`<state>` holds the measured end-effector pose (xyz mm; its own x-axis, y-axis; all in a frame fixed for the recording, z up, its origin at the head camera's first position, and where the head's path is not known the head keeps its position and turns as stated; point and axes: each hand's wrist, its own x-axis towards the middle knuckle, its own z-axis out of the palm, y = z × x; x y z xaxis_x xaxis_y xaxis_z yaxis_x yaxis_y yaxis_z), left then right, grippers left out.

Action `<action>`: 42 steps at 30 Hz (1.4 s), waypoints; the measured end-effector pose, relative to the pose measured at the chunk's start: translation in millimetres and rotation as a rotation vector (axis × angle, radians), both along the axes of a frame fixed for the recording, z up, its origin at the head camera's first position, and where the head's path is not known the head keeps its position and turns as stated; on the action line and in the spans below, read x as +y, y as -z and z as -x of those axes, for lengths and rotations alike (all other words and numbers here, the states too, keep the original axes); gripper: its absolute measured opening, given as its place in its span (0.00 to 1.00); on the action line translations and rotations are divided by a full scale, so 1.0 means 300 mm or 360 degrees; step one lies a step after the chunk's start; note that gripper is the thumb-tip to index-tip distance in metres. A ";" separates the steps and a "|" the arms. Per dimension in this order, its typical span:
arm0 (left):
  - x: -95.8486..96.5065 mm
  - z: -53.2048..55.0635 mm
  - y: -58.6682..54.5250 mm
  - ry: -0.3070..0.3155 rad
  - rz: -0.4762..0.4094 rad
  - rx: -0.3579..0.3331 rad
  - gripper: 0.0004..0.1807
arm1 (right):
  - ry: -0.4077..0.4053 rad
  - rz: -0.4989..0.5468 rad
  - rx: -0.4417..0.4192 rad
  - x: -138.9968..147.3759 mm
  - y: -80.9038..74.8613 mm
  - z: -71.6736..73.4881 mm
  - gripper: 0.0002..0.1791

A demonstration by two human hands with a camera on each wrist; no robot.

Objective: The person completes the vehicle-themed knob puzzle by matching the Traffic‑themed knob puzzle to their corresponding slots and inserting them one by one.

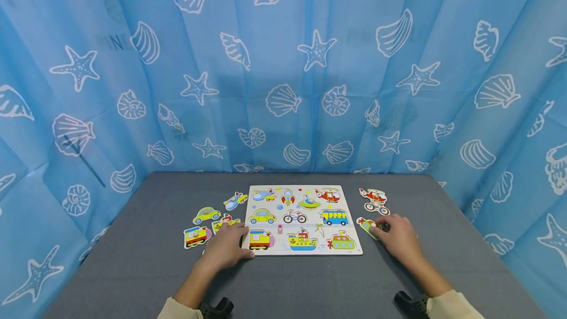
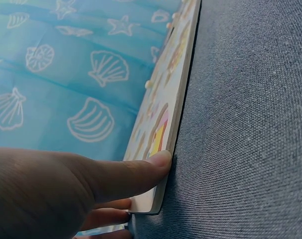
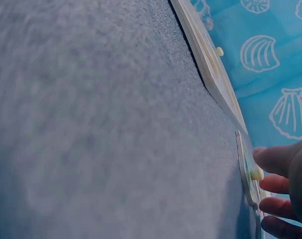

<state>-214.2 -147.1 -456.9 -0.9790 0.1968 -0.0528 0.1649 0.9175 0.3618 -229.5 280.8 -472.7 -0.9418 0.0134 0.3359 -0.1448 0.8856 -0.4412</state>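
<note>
My left hand [image 1: 226, 246] grips the near left corner of a white wooden puzzle board [image 1: 305, 253], thumb along the front edge, fingers at the left side. The thumb [image 2: 160, 159] lies beside the train picture. To the right of the board, my right hand [image 1: 400, 238] is at a green submarine piece [image 1: 365, 224], thumb and index finger close about its pale knob [image 3: 256, 173]. Part of that piece is hidden by the fingers. The board shows printed vehicles, among them a submarine [image 1: 342, 241] and a bus [image 1: 334, 217].
Left of the board lie a plane piece [image 1: 235, 201], a green car piece [image 1: 206, 215], a train piece [image 1: 197, 237] and a ship piece [image 1: 225, 221], partly behind my left hand. A helicopter piece [image 1: 373, 194] and bicycle piece [image 1: 377, 208] lie right. A blue curtain [image 1: 283, 127] hangs behind the grey table [image 1: 310, 289].
</note>
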 end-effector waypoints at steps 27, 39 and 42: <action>0.003 -0.002 0.001 0.0001 0.0027 0.0011 0.37 | 0.0100 -0.0027 -0.0021 -0.033 -0.012 0.010 0.08; 0.003 -0.001 0.001 -0.0003 0.0025 0.0012 0.37 | 0.0085 -0.0035 -0.0049 -0.045 -0.024 -0.003 0.07; 0.002 0.000 0.002 0.0001 0.0026 0.0016 0.36 | 0.0084 -0.0041 -0.0071 -0.049 -0.026 -0.010 0.07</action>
<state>-214.2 -146.5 -457.4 -0.9795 0.1963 -0.0461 0.1688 0.9233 0.3449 -226.5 266.1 -465.0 -0.9541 0.0553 0.2942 -0.0781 0.9027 -0.4232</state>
